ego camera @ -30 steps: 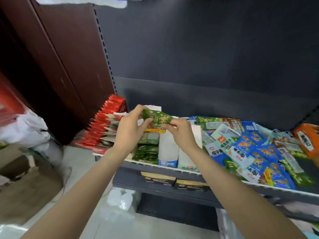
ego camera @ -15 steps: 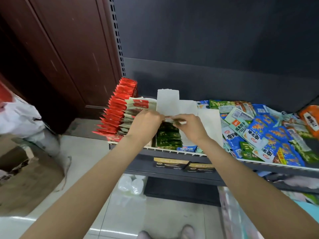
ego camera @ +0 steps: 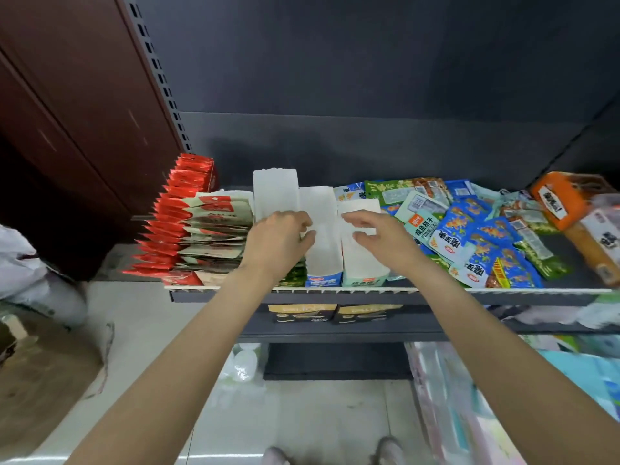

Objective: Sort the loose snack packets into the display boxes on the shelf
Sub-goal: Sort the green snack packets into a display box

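In the head view, the left hand (ego camera: pixel 276 241) hovers over the box of green packets (ego camera: pixel 295 275) at the shelf's front edge (ego camera: pixel 335 290), fingers curled; whether they grip anything cannot be told. The right hand (ego camera: pixel 380 238) hangs over the white display boxes (ego camera: pixel 320 229), fingers loosely spread, holding nothing. Loose blue and green snack packets (ego camera: pixel 476 239) lie heaped toward the shelf's right end. Red packets (ego camera: pixel 174 226) stand in a row at its left end.
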The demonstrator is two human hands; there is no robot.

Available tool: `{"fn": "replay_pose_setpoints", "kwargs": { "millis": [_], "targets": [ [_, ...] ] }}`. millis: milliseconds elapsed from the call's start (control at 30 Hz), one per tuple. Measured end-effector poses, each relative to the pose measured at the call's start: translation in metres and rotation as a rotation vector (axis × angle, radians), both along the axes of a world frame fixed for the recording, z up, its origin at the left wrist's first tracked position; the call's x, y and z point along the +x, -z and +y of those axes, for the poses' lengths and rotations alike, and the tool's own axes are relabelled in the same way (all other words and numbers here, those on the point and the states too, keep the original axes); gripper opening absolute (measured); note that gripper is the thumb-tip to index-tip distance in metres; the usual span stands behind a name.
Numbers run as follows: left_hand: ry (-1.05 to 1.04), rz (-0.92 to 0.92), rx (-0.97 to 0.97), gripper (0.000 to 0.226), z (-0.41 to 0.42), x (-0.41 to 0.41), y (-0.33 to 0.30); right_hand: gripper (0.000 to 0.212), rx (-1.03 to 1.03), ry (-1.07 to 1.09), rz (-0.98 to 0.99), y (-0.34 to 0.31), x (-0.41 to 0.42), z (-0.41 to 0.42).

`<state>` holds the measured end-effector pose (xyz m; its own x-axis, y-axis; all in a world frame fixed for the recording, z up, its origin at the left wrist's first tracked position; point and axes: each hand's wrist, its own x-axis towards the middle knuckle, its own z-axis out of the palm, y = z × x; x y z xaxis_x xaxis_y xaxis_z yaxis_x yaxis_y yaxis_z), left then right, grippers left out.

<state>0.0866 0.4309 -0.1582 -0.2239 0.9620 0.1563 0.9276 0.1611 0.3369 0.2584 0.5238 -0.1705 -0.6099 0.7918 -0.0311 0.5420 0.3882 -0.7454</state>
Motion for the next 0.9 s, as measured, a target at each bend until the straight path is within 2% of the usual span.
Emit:
{"fn": "replay_pose_setpoints", "kwargs": {
  "millis": [200, 300, 400, 500, 600, 733, 900],
  "targets": [
    [0.021, -0.341, -0.039, 0.023, 0.067, 0.101, 0.024, 0.035, -0.036, 0.163, -0.070, 0.020, 0.100, 0.034],
    [0.055, -0.400, -0.087, 0.024, 0.109, 0.163, 0.045, 0.035, -0.056, 0.257, -0.171, 0.036, 0.167, 0.066],
    [0.149, -0.287, -0.192, 0.035, 0.153, 0.225, 0.063, 0.036, -0.078, 0.340, -0.278, 0.056, 0.234, 0.105],
    [0.233, -0.051, -0.354, 0.065, 0.188, 0.272, 0.081, 0.041, -0.100, 0.396, -0.420, 0.075, 0.284, 0.142],
    [0.154, 0.115, -0.459, 0.089, 0.210, 0.293, 0.101, 0.053, -0.129, 0.446, -0.503, 0.090, 0.317, 0.169],
    [0.056, 0.119, -0.572, 0.098, 0.226, 0.300, 0.118, 0.065, -0.192, 0.511, -0.550, 0.102, 0.341, 0.195],
    [0.012, 0.088, -0.625, 0.100, 0.236, 0.305, 0.115, 0.071, -0.135, 0.576, -0.649, 0.110, 0.344, 0.211]
  ]
}}
